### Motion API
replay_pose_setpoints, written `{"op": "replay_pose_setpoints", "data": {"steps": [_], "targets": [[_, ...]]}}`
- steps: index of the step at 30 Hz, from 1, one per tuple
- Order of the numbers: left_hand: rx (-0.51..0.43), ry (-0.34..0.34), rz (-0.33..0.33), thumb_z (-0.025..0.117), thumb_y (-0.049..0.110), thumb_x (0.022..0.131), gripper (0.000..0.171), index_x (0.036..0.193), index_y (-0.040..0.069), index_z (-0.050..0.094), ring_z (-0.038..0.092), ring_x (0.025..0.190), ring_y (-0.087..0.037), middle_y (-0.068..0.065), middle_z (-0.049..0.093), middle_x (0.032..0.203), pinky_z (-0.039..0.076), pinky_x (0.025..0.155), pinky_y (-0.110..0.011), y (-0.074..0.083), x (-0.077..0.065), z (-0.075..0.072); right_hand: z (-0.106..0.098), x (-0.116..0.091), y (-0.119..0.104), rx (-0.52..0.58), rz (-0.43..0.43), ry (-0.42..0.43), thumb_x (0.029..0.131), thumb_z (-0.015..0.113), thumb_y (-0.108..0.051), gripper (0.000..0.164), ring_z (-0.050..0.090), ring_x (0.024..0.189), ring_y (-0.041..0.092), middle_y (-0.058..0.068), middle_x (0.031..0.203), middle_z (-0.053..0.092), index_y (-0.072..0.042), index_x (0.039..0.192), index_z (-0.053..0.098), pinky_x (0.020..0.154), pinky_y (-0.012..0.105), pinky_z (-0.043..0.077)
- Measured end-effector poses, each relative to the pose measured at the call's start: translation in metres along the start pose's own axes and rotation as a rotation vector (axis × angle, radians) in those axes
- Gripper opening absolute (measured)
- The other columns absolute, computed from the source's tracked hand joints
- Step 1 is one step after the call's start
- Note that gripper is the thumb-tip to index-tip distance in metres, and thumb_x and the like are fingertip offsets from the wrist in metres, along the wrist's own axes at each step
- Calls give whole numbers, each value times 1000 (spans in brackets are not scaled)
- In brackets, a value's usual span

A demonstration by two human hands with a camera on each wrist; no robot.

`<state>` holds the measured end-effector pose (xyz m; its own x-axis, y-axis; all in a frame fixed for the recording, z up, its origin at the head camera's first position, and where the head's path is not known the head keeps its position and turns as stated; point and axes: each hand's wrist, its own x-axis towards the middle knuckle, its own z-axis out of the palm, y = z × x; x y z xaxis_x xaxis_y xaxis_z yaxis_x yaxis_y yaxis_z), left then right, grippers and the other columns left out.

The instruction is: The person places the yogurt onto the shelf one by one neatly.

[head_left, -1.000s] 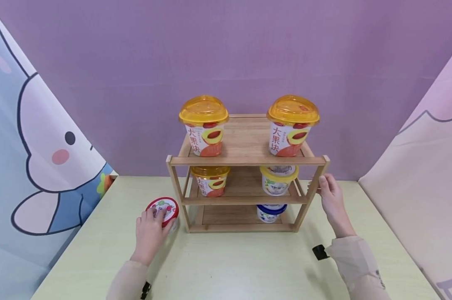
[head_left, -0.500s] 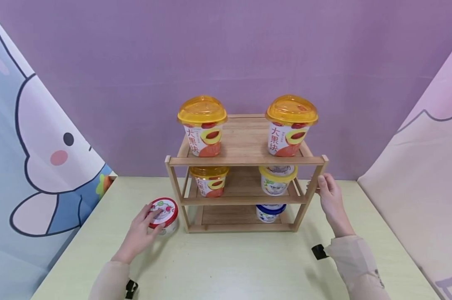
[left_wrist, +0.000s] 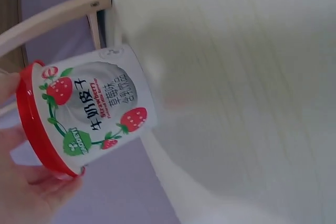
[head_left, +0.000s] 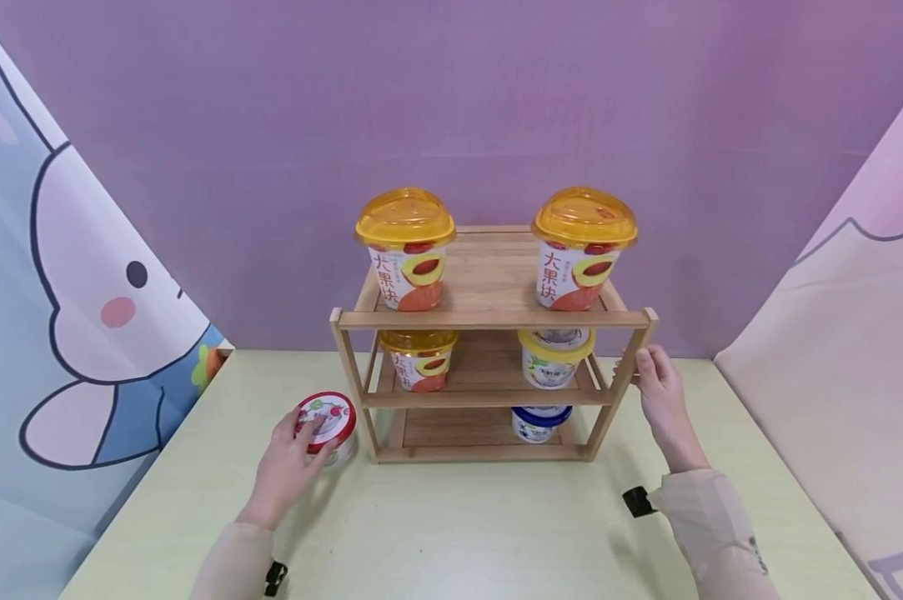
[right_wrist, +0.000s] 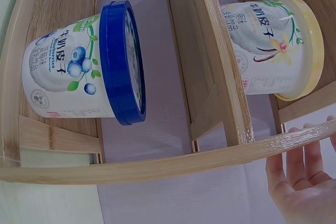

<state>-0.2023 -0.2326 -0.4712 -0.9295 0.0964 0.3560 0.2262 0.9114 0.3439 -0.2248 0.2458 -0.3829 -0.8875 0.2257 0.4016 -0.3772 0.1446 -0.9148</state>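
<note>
A strawberry yogurt tub with a red lid stands on the table just left of the wooden shelf rack. My left hand holds it by the lid, fingers over the far side and thumb at the near rim; the left wrist view shows fingertips round the lid's edge. On the other side, my right hand grips the rack's right post, its fingertips curling round the wood in the right wrist view. Closest to that hand are a yellow-lidded tub on the middle shelf and a blue-lidded blueberry tub on the bottom one.
Up on the top shelf stand two large cups with domed orange lids, a left cup and a right cup. A similar orange-lidded cup sits at the middle shelf's left. Behind the table hangs a purple cloth.
My left hand drew back left on the red lid, then shifted slightly right again. The strawberry tub has hardly moved. My right hand stays at the post.
</note>
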Motion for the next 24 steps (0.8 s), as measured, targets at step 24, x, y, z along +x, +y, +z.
{"op": "replay_pose_setpoints", "data": {"steps": [24], "targets": [[179, 256, -115, 68, 30, 75, 49, 103, -9, 58, 45, 90, -50, -42, 42, 105, 44, 69, -57, 34, 2, 16, 1, 0, -2, 11, 6, 3, 94, 40, -23, 16, 57, 69, 2, -11, 75, 58, -22, 85, 52, 69, 12, 45]]}}
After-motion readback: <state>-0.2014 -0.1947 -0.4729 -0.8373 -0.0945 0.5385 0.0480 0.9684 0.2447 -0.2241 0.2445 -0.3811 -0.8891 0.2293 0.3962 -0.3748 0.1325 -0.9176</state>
